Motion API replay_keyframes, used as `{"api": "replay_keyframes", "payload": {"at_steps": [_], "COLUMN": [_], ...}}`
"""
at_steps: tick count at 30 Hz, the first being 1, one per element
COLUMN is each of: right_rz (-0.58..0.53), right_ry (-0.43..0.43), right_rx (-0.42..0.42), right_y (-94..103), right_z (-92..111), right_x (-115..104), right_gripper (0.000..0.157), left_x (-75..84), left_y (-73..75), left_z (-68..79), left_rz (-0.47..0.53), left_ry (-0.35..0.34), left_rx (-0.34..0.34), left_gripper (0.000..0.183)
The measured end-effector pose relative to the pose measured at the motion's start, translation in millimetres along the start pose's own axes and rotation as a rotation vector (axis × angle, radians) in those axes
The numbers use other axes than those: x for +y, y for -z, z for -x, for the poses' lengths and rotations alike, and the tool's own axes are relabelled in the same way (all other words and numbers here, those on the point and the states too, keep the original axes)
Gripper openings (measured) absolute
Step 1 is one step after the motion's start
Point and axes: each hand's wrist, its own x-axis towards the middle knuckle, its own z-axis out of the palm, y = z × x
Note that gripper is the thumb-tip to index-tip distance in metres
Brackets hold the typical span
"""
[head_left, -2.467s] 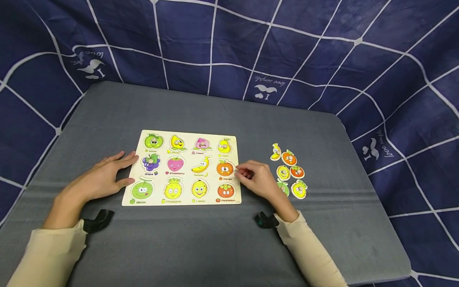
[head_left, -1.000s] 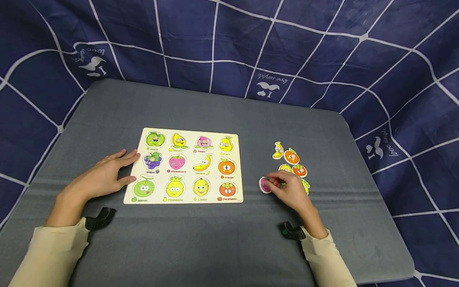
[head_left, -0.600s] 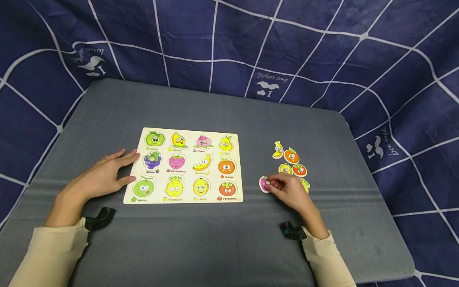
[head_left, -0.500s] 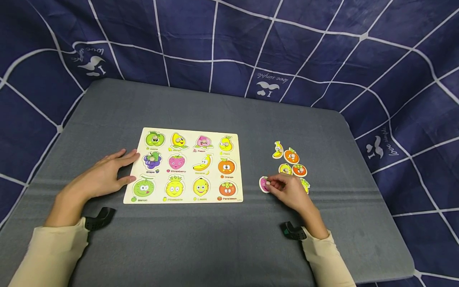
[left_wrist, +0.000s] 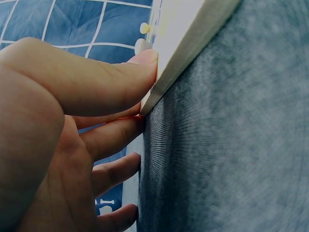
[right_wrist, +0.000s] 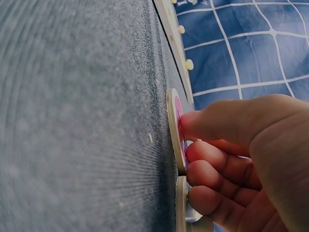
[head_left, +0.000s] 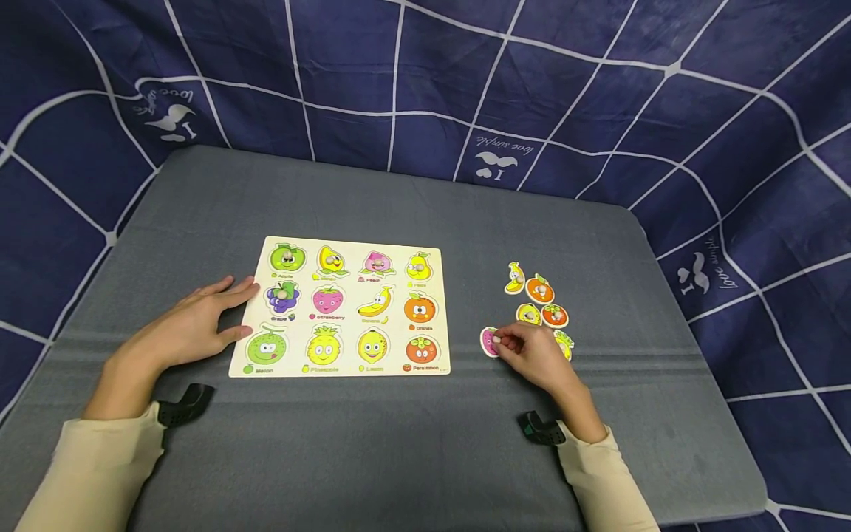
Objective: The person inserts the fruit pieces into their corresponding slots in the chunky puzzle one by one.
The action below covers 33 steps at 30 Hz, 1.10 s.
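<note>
A pale wooden puzzle board (head_left: 346, 375) printed with fruits lies on the grey table. My left hand (head_left: 193, 325) rests at its left edge, fingers spread; in the left wrist view the thumb (left_wrist: 116, 87) touches the board's edge. Right of the board, my right hand (head_left: 535, 355) pinches at the pink strawberry puzzle piece (head_left: 488, 342), which lies on the table. In the right wrist view the thumb is against the pink face of the strawberry piece (right_wrist: 176, 121), and the other fingertips are curled close by. A second piece (right_wrist: 181, 203) lies just beside it.
Loose pieces lie beyond my right hand: banana (head_left: 515, 278), orange (head_left: 540, 289), lemon (head_left: 529, 314), persimmon (head_left: 555, 316) and pineapple (head_left: 564, 343), the last partly covered. Several knobbed pieces, such as the apple (head_left: 287, 258), sit in the board. A dark blue checked curtain (head_left: 359, 74) surrounds the table.
My right hand has moved right from the board's right edge to the loose pieces, where its fingers now pinch at the strawberry piece. The green melon piece is now hidden. My left hand stays put.
</note>
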Motion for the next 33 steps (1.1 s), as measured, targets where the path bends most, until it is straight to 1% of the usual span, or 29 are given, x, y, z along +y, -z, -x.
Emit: {"api": "replay_keyframes", "payload": {"at_steps": [8,13,19,24,33], "right_rz": [0.01,0.004,-0.001,0.008,-0.076], "right_ry": [-0.013,-0.002,0.012,0.016,0.016], "right_rx": [-0.006,-0.01,-0.013,-0.03,-0.076], "right_y": [-1.6,0.1,2.8,2.0,-6.4], "right_z": [-2,-4,-10,-18,-34], "right_x": [-1,-2,-4,-8,-21], "right_gripper": [0.01,0.011,0.011,0.009,0.007], "left_x": [-1.1,-1.6,-3.3,-1.5,-1.1], "left_y": [0.6,1.1,0.7,1.1,1.2], "left_z": [-0.1,0.1,0.8,1.0,0.1], "left_rz": [0.001,0.0,0.0,0.002,-0.003], "left_ry": [0.006,0.007,-0.004,-0.017,-0.016], "left_rx": [-0.005,-0.008,-0.003,0.009,0.003], "left_gripper": [0.076,0.076,0.076,0.074,0.074]}}
